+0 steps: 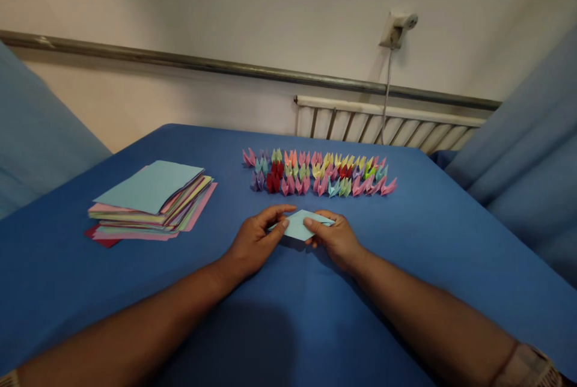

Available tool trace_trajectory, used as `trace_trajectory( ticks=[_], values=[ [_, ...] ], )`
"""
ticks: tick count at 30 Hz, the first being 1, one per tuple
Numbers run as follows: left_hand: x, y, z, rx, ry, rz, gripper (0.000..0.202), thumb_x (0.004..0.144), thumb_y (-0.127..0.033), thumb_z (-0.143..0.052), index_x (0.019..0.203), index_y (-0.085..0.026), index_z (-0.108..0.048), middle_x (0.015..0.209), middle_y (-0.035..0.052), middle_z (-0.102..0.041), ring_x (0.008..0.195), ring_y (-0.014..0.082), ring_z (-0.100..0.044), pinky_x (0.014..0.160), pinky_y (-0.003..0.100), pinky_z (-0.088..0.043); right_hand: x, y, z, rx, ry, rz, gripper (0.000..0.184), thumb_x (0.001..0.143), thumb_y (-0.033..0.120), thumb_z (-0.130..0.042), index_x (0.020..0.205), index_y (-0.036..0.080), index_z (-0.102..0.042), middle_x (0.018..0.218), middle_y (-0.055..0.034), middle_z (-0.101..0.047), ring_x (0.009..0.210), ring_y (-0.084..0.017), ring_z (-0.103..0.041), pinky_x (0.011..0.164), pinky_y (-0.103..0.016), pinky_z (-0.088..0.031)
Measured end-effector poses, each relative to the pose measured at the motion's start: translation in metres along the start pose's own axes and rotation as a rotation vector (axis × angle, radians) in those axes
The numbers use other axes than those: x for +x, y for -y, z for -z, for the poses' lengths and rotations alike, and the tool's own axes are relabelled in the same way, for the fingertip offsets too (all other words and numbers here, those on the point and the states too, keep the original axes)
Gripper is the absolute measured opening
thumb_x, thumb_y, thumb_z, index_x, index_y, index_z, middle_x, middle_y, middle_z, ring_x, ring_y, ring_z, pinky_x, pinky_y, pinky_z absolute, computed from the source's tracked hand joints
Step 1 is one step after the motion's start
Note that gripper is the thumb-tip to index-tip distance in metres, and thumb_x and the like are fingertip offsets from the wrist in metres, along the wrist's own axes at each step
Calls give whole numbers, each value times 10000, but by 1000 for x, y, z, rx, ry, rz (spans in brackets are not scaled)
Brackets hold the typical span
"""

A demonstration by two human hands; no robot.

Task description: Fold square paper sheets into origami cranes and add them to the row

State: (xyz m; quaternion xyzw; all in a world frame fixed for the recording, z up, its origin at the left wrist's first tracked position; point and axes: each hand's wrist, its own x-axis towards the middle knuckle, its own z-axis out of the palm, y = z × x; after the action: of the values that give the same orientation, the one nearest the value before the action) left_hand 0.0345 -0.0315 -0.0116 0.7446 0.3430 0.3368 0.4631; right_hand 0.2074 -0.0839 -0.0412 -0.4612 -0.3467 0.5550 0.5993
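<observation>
"What is being held, and where?"

"A light blue folded paper (298, 228) is held near the middle of a blue-covered table (419, 237), just in front of rows of small folded figures (321, 185) and to the right of a stack of coloured sheets (151, 187)."

"How is it gripped?"

"Its left end is pinched by the left hand (253, 240), thumb above and fingers curled behind. The right part is pinched by the right hand (339, 240), whose thumb is laid further in on the upper face. Whether the paper touches the table cannot be told."

"How might this be done well?"

"A fold seems to be in hand. The layers are best held flush by the left pinch while the crease is smoothed outward by the right thumb. Near the pointed ends, pressure should be light, since crumpling could occur."
</observation>
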Motion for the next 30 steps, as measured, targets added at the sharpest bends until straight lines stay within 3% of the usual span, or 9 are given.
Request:
trace_trajectory(
  ticks=[4, 9, 12, 17, 22, 27, 30],
  values=[
    [0, -1, 4, 181, 158, -233, 247, 853, -258, -611, 1084, -228, -693, 1062, 44, -677, 976, 176, -629, 886, 292, -474, 3, 1, 3, 102, 14, -30, 363, 623, 411, -835, 781, 130, -667, 601, -6, -656, 458, -104, -574, 411, -202, -410],
    [0, 0, 6, 254, 204, -307, 194, 857, -242, -625, 1034, -224, -701, 972, 23, -683, 903, 143, -641, 838, 259, -484, 2, 1, 5, 104, 89, -31, 317, 655, 380, -822, 761, 125, -668, 585, -5, -650, 455, -95, -569, 420, -197, -427],
    [1, 1, 5, 210, 164, -242, 191, 835, -261, -645, 1011, -223, -710, 981, 26, -694, 903, 154, -649, 835, 272, -495, 2, 0, 5, 121, 71, -25, 310, 658, 369, -821, 779, 128, -668, 604, -7, -656, 466, -99, -584, 422, -198, -435],
    [2, 3, 1, 103, 102, -1, 253, 782, -300, -673, 1010, -196, -713, 959, 40, -720, 836, 164, -657, 786, 290, -512, 4, -2, 5, 152, 2, -15, 330, 638, 353, -836, 810, 134, -660, 629, -8, -666, 462, -100, -588, 407, -192, -428],
    [1, 6, -1, -212, 187, 229, 355, 722, -332, -719, 1026, -152, -686, 801, 34, -723, 698, 146, -655, 684, 278, -518, 3, -6, 5, 117, -26, 2, 343, 641, 367, -835, 811, 136, -648, 599, 2, -656, 452, -96, -577, 414, -191, -431],
    [-1, 3, -1, -152, 186, 153, 238, 713, -293, -724, 916, -169, -713, 854, 30, -742, 802, 160, -680, 798, 287, -516, 2, -10, 4, 36, -10, 33, 354, 654, 396, -819, 818, 136, -644, 580, -1, -654, 450, -108, -575, 423, -207, -425],
    [0, 2, 0, -60, 146, 121, 229, 731, -295, -706, 928, -181, -722, 845, 19, -742, 793, 161, -678, 784, 275, -516, 2, -10, 4, 7, 13, 44, 397, 686, 397, -792, 947, 143, -633, 578, 0, -659, 458, -122, -589, 444, -224, -440]
  ],
)
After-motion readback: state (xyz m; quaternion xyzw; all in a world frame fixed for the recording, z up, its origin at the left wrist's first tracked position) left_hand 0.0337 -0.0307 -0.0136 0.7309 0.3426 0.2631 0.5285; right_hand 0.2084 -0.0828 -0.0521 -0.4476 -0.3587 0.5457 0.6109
